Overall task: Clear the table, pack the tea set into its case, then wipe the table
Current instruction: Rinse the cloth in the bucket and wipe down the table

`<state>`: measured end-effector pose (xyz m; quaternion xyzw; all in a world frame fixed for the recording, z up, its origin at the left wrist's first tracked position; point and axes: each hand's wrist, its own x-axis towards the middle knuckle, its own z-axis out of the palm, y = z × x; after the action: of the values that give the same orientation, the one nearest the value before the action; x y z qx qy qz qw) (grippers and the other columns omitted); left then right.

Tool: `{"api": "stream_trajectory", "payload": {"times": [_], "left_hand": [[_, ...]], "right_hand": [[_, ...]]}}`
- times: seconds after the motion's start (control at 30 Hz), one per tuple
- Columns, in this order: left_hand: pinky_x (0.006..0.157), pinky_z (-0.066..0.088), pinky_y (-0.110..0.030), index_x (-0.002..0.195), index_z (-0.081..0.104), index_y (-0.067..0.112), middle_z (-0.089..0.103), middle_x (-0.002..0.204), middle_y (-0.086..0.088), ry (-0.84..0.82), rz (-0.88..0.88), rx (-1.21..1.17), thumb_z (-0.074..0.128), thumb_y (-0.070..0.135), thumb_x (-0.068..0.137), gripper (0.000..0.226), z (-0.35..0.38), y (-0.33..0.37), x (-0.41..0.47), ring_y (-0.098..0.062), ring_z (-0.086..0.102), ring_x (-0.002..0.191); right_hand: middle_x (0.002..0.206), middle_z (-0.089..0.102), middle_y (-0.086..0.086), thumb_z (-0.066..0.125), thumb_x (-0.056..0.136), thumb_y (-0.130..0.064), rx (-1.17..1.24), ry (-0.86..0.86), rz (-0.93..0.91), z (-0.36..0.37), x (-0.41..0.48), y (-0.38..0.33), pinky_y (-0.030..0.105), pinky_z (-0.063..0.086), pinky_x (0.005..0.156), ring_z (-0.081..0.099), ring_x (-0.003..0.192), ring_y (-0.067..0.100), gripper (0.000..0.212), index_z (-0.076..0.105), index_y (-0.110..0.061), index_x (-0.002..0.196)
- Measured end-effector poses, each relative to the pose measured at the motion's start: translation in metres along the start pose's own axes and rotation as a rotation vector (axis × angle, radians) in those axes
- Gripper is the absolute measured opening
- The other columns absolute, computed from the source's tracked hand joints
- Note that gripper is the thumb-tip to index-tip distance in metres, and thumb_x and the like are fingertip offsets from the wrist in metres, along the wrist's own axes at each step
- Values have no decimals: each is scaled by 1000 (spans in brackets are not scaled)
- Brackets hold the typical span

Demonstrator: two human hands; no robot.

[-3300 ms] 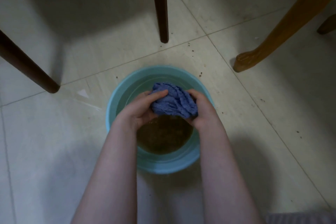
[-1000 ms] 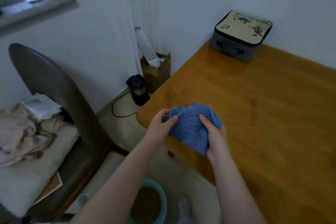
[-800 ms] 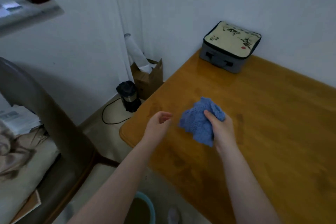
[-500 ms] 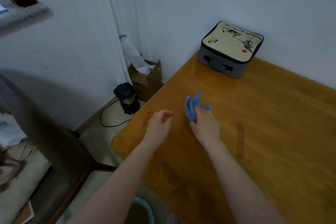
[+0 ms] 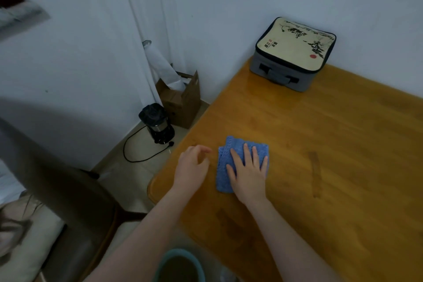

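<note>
A blue knitted cloth (image 5: pixel 223 175) lies flat on the wooden table (image 5: pixel 332 167), near its left edge. My right hand (image 5: pixel 248 171) presses on the cloth with straight, spread fingers. My left hand (image 5: pixel 192 166) hovers just left of the cloth, fingers loosely curled, holding nothing. The grey tea set case (image 5: pixel 293 52), zipped, with a cream ink-painted lid, stands at the table's far corner by the wall.
A teal basin (image 5: pixel 180 265) of brownish water sits on the floor below the table edge. A dark chair (image 5: pixel 68 201) with a cushion stands at the left. A black kettle (image 5: pixel 158 123) with cord and a cardboard box (image 5: pixel 183 101) stand by the wall.
The cloth went from being wrung over the basin, to held in both hands, to spread flat on the table under my right hand. My left hand let go of it.
</note>
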<state>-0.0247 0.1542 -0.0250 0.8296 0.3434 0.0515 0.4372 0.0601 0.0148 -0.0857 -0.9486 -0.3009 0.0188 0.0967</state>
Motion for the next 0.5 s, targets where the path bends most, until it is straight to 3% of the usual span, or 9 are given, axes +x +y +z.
{"api": "stream_trajectory", "payload": {"times": [0.07,0.27,0.5], "left_hand": [[97,45,-37,104,57,36,54,111,10,-21,52,38,53,18,94,21,-4,-3,2,-13,49,110],[97,33,-25,112,58,34,51,124,10,-74,170,156,53,15,92,27,-8,-8,21,-9,41,117],[99,36,-30,117,58,34,50,123,11,-79,289,217,55,16,90,32,4,5,67,-9,43,115]], "right_hand": [[151,42,10,27,96,-55,-20,-23,33,8,-3,-3,61,22,114,36,141,34,58,49,-27,142],[158,30,5,19,94,-63,-33,9,197,14,19,-7,56,7,118,21,147,29,65,36,-32,149],[164,1,-1,-2,85,-70,-35,-50,270,9,69,10,53,-9,118,-6,150,24,76,9,-40,154]]}}
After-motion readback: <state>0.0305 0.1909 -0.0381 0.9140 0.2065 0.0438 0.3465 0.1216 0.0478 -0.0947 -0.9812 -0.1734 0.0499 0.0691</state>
